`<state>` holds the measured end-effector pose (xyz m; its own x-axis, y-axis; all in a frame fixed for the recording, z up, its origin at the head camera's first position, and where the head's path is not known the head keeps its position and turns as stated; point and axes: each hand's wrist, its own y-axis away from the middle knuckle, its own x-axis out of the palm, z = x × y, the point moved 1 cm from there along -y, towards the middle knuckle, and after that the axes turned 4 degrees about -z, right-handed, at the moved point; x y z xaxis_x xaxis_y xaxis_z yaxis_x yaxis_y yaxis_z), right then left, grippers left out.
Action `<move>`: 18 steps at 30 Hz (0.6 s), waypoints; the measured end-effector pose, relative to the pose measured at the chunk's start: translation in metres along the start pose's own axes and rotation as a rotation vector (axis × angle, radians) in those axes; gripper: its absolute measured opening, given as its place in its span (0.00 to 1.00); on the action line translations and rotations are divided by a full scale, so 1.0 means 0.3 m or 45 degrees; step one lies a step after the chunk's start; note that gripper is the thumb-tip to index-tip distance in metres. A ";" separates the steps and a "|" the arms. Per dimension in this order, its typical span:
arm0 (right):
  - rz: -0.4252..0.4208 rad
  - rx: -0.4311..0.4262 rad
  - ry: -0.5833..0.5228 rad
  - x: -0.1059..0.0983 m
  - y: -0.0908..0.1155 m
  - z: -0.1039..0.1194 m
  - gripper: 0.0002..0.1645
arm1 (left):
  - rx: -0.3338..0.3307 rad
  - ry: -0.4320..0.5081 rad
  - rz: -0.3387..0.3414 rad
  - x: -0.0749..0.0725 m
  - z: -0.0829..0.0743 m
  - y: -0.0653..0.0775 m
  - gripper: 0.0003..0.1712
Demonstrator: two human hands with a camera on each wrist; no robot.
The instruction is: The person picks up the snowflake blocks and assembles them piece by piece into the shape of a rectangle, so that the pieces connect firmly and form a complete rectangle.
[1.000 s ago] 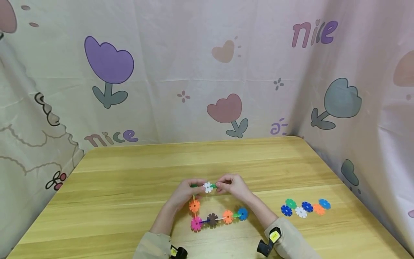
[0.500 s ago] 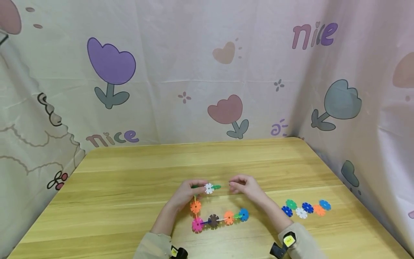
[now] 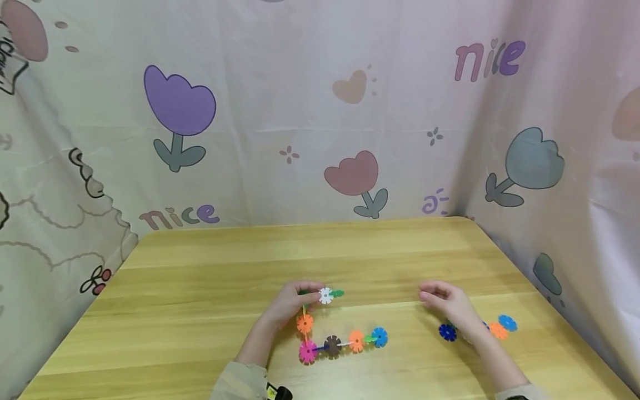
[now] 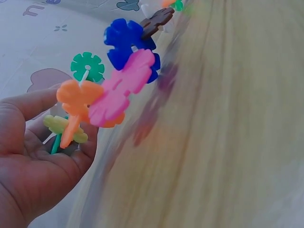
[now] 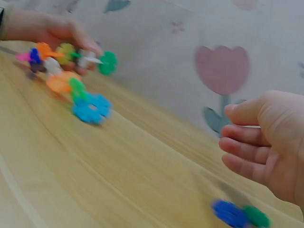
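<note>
My left hand [image 3: 291, 303] pinches a chain of interlocking snowflake discs at its far left corner. A white disc [image 3: 326, 295] and a green disc [image 3: 337, 293] stick out past those fingers. The chain runs down through an orange disc [image 3: 305, 323] to a pink disc [image 3: 308, 352]. From there a brown disc [image 3: 332, 346], an orange disc [image 3: 357, 341] and a light blue disc [image 3: 379, 336] extend rightward. With fingers loosely bent and nothing between them, my right hand [image 5: 275, 147] hovers over the loose discs, partly covering them in the head view.
Loose discs lie on the wooden table [image 3: 225, 266] at the right: a dark blue disc [image 3: 447, 333], a green disc [image 5: 256, 216], an orange disc [image 3: 498, 330] and a light blue disc [image 3: 507, 323]. A patterned curtain [image 3: 270, 83] hangs behind the table.
My right hand has released the green disc at the chain's end and moved right, over the loose discs. The left hand keeps its hold on the chain.
</note>
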<state>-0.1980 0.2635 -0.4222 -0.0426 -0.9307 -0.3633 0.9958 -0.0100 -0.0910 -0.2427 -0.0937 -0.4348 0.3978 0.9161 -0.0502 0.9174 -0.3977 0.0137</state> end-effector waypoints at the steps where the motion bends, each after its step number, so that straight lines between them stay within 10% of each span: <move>1: -0.016 0.011 0.031 -0.024 0.008 -0.008 0.26 | -0.002 -0.004 -0.002 0.001 0.001 0.000 0.20; 18: 0.311 -0.007 0.366 -0.193 0.083 -0.089 0.34 | -0.017 -0.014 -0.006 0.007 -0.001 0.003 0.21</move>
<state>-0.1729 0.3270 -0.4281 0.1743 -0.7645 -0.6206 0.9790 0.2024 0.0257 -0.2410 -0.0921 -0.4347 0.3935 0.9173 -0.0614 0.9193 -0.3925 0.0270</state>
